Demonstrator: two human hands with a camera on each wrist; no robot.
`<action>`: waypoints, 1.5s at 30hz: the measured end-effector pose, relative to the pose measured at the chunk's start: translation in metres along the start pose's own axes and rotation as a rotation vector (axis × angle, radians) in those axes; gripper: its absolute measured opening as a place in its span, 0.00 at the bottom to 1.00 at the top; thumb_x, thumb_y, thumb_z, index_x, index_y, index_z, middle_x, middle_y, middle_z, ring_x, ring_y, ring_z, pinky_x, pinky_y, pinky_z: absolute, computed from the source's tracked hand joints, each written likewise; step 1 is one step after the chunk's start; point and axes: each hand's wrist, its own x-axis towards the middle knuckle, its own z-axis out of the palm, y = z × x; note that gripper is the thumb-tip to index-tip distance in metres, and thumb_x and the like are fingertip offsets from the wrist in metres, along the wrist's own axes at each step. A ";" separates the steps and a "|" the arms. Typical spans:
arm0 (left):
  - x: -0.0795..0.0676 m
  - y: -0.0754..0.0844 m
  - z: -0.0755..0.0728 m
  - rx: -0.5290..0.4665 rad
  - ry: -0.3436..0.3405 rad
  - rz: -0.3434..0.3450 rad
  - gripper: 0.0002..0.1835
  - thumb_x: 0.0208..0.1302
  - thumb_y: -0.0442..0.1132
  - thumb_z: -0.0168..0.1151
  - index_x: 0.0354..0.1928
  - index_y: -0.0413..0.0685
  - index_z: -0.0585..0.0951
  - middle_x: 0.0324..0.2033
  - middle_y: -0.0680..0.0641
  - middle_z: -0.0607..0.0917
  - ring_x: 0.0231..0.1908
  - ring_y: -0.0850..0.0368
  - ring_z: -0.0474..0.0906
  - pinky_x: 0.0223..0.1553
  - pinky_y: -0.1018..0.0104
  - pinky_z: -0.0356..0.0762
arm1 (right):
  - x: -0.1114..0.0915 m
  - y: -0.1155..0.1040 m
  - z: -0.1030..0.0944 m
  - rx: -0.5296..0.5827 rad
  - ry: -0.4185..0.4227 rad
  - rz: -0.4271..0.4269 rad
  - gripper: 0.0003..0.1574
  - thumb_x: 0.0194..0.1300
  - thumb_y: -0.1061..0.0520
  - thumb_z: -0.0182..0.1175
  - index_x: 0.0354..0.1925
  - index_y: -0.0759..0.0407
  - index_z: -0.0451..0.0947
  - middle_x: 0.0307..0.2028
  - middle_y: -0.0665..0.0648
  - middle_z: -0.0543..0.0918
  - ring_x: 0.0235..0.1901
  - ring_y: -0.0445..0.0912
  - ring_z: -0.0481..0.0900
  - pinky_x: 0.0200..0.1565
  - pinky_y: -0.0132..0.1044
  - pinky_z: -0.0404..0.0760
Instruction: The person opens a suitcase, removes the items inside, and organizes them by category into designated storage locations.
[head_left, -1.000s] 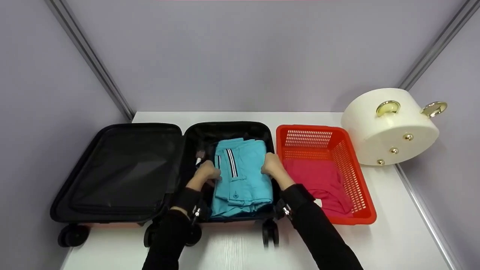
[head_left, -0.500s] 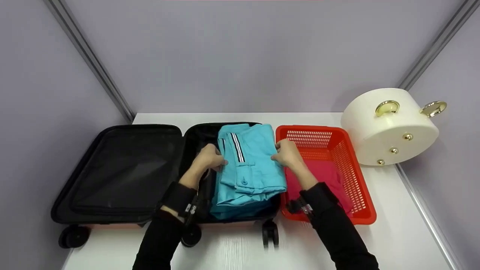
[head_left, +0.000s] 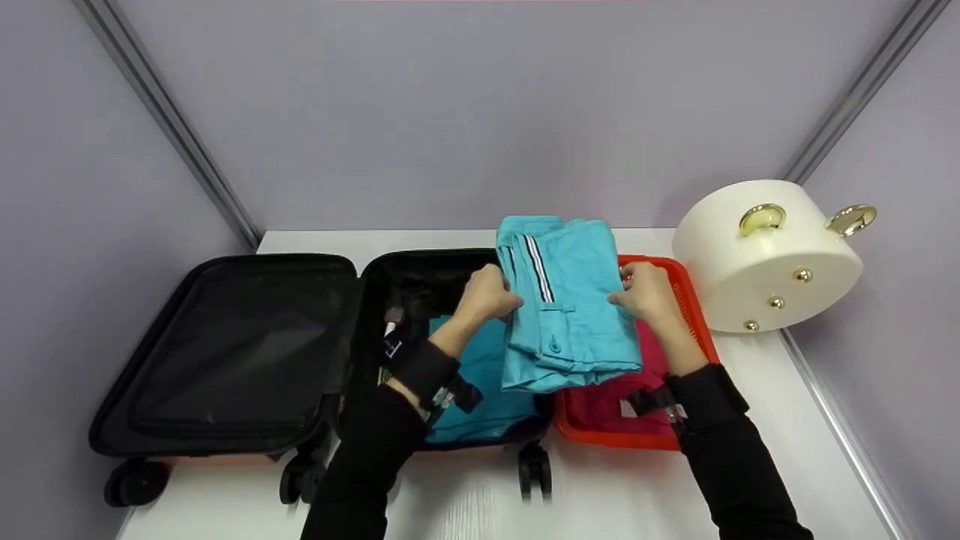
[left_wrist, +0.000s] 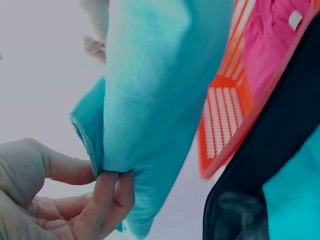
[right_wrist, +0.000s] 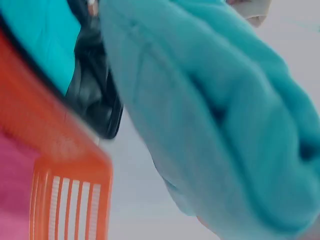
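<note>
Folded turquoise pants (head_left: 577, 300), with a striped pocket trim and a button, hang above the gap between the suitcase and the red basket. My left hand (head_left: 484, 296) pinches their left edge. On the opposite edge, my right hand (head_left: 649, 292) grips the cloth between thumb and fingers. In the left wrist view, the left hand (left_wrist: 75, 200) has its thumb on one side of the fold and fingers on the other. The pants (right_wrist: 210, 115) fill much of the right wrist view. Another turquoise garment (head_left: 480, 412) lies in the suitcase's right half.
The black-lined suitcase (head_left: 225, 352) lies spread wide, small dark items beside the garment inside. Right of it stands the red plastic basket (head_left: 701, 322) with a pink garment (head_left: 652, 360). A white round case (head_left: 750, 262) with gold handles stands at the back right, near the walls.
Both hands have lifted the folded pants out of the suitcase and carried them right, partly over the basket. The turquoise garment beneath has come into view.
</note>
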 end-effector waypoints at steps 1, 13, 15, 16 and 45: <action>0.002 0.003 0.006 -0.003 0.000 0.012 0.23 0.48 0.29 0.56 0.08 0.51 0.55 0.07 0.54 0.53 0.07 0.62 0.58 0.14 0.72 0.63 | 0.000 0.006 -0.003 -0.011 0.011 -0.001 0.27 0.54 0.64 0.60 0.49 0.78 0.67 0.43 0.74 0.74 0.42 0.62 0.72 0.40 0.49 0.74; 0.016 0.015 0.090 0.047 0.059 0.102 0.23 0.44 0.26 0.53 0.12 0.52 0.50 0.13 0.55 0.47 0.14 0.62 0.43 0.14 0.71 0.48 | 0.000 0.072 -0.009 -0.069 0.056 0.044 0.27 0.50 0.67 0.61 0.47 0.81 0.66 0.42 0.76 0.72 0.40 0.64 0.69 0.43 0.54 0.69; 0.018 0.014 0.101 0.072 0.068 0.101 0.23 0.45 0.26 0.54 0.11 0.52 0.52 0.12 0.56 0.50 0.14 0.62 0.49 0.13 0.72 0.53 | 0.001 0.080 -0.006 -0.075 0.049 0.067 0.28 0.49 0.68 0.62 0.47 0.80 0.66 0.43 0.76 0.71 0.42 0.65 0.68 0.45 0.54 0.68; 0.018 0.014 0.107 0.082 0.072 0.097 0.22 0.45 0.27 0.55 0.11 0.52 0.53 0.12 0.56 0.52 0.14 0.62 0.52 0.13 0.73 0.56 | 0.001 0.084 -0.005 -0.080 0.043 0.082 0.28 0.49 0.68 0.62 0.48 0.80 0.66 0.45 0.77 0.71 0.44 0.65 0.68 0.46 0.54 0.67; 0.022 -0.006 0.187 0.443 -0.016 -0.008 0.02 0.52 0.32 0.60 0.27 0.44 0.82 0.28 0.47 0.82 0.29 0.56 0.78 0.25 0.67 0.74 | 0.010 0.141 0.045 -0.265 -0.101 0.195 0.18 0.40 0.67 0.66 0.32 0.76 0.73 0.33 0.75 0.74 0.34 0.62 0.72 0.37 0.50 0.73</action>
